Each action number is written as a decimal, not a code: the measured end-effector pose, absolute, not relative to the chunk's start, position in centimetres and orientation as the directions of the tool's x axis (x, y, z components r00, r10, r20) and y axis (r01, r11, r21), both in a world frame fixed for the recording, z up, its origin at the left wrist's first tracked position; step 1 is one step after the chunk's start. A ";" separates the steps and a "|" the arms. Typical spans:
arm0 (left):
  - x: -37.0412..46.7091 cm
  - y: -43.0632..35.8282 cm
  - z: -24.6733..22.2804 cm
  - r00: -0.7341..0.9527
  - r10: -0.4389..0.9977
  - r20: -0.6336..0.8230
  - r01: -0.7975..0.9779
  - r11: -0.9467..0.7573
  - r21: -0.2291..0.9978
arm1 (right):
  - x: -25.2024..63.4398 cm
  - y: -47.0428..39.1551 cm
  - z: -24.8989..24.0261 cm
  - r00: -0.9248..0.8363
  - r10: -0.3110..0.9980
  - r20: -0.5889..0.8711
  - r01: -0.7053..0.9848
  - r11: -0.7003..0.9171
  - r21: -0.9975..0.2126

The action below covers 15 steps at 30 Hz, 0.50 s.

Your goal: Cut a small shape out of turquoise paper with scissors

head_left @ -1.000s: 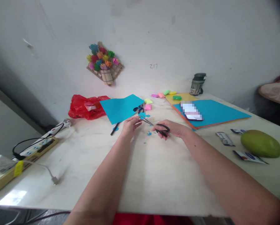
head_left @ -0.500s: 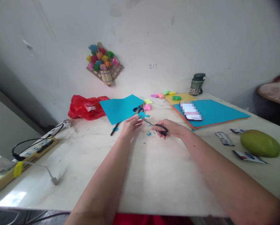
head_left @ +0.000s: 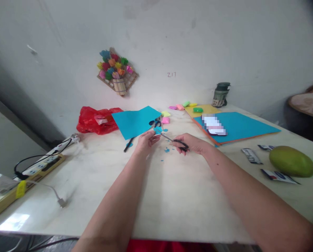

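My right hand [head_left: 189,142] is closed round the black handles of a pair of scissors [head_left: 169,137], whose blades point left toward my other hand. My left hand [head_left: 147,140] pinches a small piece of blue paper [head_left: 157,130] at the blade tips. Small blue paper scraps [head_left: 167,149] lie on the table beneath the scissors. Just beyond the hands are dark spoon-shaped pieces [head_left: 155,123], whose kind I cannot make out. A black pen-like stick [head_left: 128,144] rests left of my left hand, over another bit of blue paper.
A large blue sheet [head_left: 135,122] and a red plastic bag [head_left: 93,122] lie at the back left. Bright clay-like packets [head_left: 165,120] sit behind the hands. Rightward are a phone [head_left: 214,124] on stacked paper [head_left: 245,126], a bottle [head_left: 220,94] and a green mango-like fruit [head_left: 291,161]. A power strip [head_left: 46,164] runs along the left.
The scissor blades have closed together on the blue paper, and the handles have drawn closer in my right hand. My left hand has stayed nearly in place.
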<state>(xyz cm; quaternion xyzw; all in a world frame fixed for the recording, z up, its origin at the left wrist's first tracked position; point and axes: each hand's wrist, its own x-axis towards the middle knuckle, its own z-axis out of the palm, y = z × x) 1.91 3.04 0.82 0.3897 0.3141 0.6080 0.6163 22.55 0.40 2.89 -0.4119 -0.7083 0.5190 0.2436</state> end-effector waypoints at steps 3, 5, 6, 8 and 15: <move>1.8 3.0 0.8 0.071 0.995 0.072 -0.495 -0.028 0.869 | 22.6 0.4 2.9 -0.537 0.839 -0.086 0.340 0.122 -0.933; 1.7 3.0 0.9 0.077 0.995 0.059 -0.483 -0.014 0.875 | 22.6 0.3 2.9 -0.534 0.841 -0.087 0.343 0.122 -0.932; 1.7 2.9 0.9 0.085 0.995 0.054 -0.480 -0.006 0.877 | 22.6 0.3 2.9 -0.534 0.841 -0.087 0.344 0.122 -0.931; 1.6 2.9 0.9 0.106 0.993 0.053 -0.477 0.004 0.879 | 22.6 0.3 3.0 -0.535 0.840 -0.088 0.346 0.123 -0.930; 1.1 3.0 0.8 0.171 0.984 0.044 -0.446 0.038 0.894 | 22.6 0.4 2.9 -0.530 0.844 -0.084 0.362 0.136 -0.922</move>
